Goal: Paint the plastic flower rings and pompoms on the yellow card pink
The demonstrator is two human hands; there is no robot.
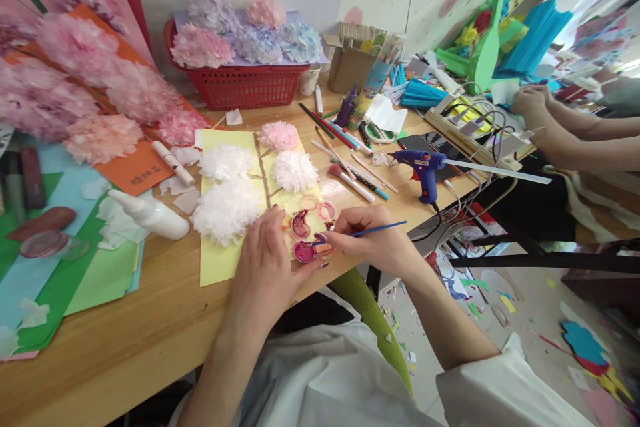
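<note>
My right hand (370,235) pinches a thin blue paintbrush (381,228), its tip over the magenta colour of a small palette (301,225) with several round pans of pink, red and peach. Against the palette's left and near edges, my left hand (267,253) holds it with curled fingers and thumb. Beneath lies a yellow sheet (214,260) bearing a brown stem (262,170), white paper flowers (227,210) and a pink paper flower (279,136). The sheet's lower right part is hidden by my hands and the palette.
A white glue bottle (150,215) lies left of the sheet. Brushes and pens (353,183) are scattered to its right, near a blue glue gun (424,170) with cables. Behind stands a red basket (245,87) of paper flowers. Another person's hands (537,103) rest at far right.
</note>
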